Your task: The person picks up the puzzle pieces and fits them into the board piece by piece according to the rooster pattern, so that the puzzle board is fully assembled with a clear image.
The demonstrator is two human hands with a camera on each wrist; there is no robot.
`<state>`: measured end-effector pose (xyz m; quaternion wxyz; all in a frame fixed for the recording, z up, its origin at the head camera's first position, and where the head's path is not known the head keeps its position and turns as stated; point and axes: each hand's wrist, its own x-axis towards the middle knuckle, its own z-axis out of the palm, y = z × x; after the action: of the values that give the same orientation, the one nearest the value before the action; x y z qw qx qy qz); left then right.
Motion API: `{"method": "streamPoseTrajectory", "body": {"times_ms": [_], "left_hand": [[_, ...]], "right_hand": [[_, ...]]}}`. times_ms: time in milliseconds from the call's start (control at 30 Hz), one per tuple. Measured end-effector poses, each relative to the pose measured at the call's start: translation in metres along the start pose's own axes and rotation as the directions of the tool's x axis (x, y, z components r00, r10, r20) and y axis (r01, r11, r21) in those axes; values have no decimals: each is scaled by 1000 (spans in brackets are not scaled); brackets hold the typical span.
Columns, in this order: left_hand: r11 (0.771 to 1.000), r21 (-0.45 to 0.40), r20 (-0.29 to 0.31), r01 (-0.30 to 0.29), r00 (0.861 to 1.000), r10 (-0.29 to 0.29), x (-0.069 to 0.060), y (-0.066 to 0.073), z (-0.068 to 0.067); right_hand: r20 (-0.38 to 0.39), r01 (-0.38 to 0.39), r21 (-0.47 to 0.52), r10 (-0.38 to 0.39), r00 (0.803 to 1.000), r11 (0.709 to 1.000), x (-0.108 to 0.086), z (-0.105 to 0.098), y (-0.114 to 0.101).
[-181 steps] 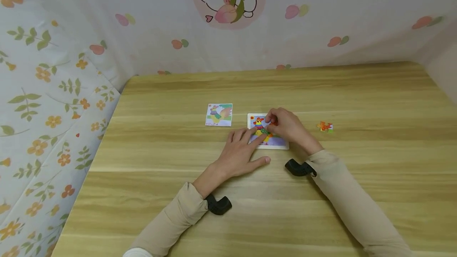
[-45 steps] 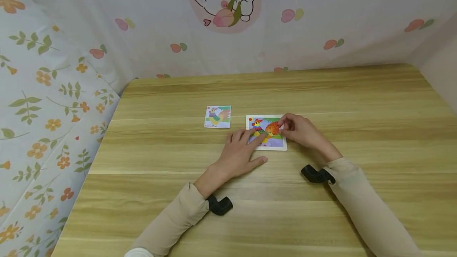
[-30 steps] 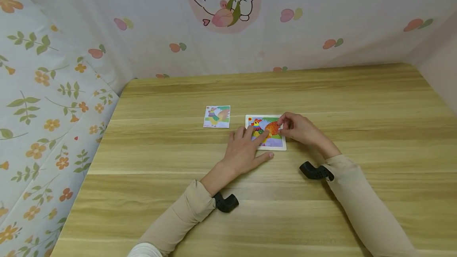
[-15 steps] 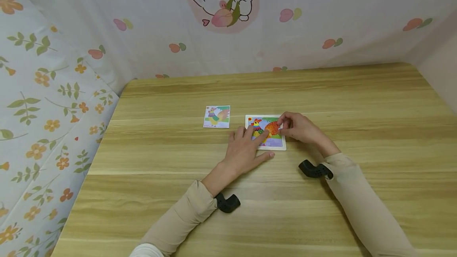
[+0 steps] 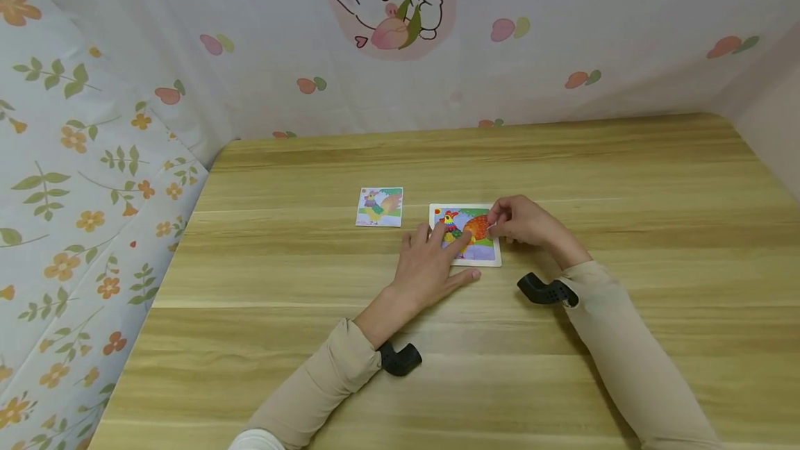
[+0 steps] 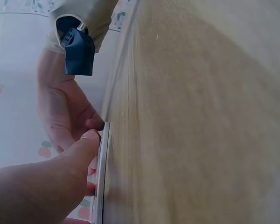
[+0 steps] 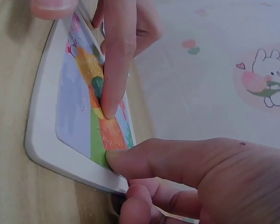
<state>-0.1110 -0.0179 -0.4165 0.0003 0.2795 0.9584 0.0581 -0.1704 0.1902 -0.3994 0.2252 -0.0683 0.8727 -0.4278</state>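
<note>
A jigsaw puzzle (image 5: 482, 251) of a colourful rooster lies in a white-bordered tray on the wooden table. My left hand (image 5: 423, 268) rests on its left part with fingers spread, the index fingertip pressing near the rooster's orange tail. At the right edge, my right hand (image 5: 526, 222) pinches a puzzle piece by the tail between thumb and index finger; most of that piece is hidden. In the right wrist view, the right thumb (image 7: 135, 161) lies on the picture's edge, while the other fingers curl beside the tray (image 7: 42, 135).
A square card (image 5: 380, 207) with a paler rooster picture lies left of the puzzle. Black wrist mounts (image 5: 401, 360) sit at both cuffs. A patterned white curtain (image 5: 262, 40) hangs behind the wooden table (image 5: 312, 255).
The loose orange piece right of the tray six seconds ago has left that spot. My right hand has moved from the picture's middle to its right edge; the orange tail now shows.
</note>
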Motion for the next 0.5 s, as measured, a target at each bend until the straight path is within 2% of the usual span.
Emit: {"method": "streamPoseTrajectory", "body": {"times_ms": [367,433,500], "left_hand": [[1000,-4,8,-11,1000,11,0,2,0],[1000,-15,21,-12,1000,12,1,2,-3],[999,-37,58,-2,998,4,3,2,-7]], "right_hand": [[-13,-6,-22,6,1000,1000,-3,2,2],[-16,7,-11,-7,1000,1000,-2,2,3],[-11,24,6,-24,1000,1000,-2,1,6]]}}
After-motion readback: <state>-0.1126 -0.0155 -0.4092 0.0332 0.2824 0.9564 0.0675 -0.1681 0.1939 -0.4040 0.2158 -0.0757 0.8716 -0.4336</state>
